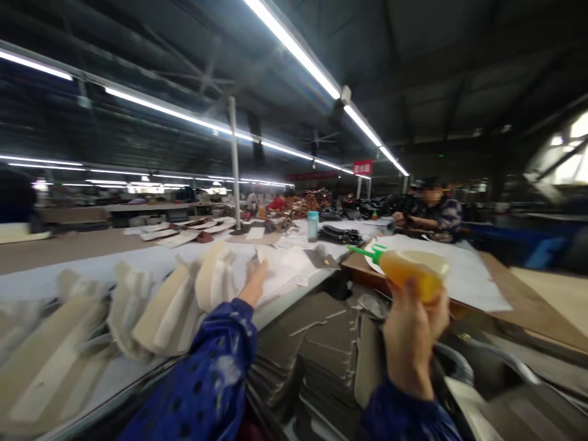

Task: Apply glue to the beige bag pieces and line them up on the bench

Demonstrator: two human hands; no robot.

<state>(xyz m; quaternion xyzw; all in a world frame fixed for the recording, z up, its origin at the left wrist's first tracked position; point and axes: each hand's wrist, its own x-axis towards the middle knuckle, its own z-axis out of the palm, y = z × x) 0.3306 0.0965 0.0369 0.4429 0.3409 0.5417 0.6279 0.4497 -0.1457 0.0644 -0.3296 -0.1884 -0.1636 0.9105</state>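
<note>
Nearest: blue sleeves (215,367) on both forearms, and between them piles of dark grey-brown flat pieces (321,334), stacked in layers below the near edge of the white-covered table (283,299). Curved metal tubing (509,355) at lower right.

Right hand (408,334) raised beyond the piles, fingers wrapped round a squeeze bottle (413,272) — firm grip, amber liquid inside, green nozzle (365,252) pointing left. Bottle is tipped on its side, held in the air, seen in front of the near left corner of the brown table (542,312).

Left hand (255,278) reaches over the white-covered table, inward from its near edge, just beside the end of a row of cream pieces (160,306) with paler strips. Hand is blurred; cannot tell if the fingers grip anything. The row runs along the near edge to the left.

Further on: a small dark piece (324,259) near the white-covered table's right edge, then a teal-topped bottle (313,226) upright and black pieces (340,235) beside it. White sheet (475,278) covers part of the brown table; a co-worker (448,211) is at its far edge.

Far back: pale post (234,165), red sign (362,166), ceiling strip lights (294,46).
</note>
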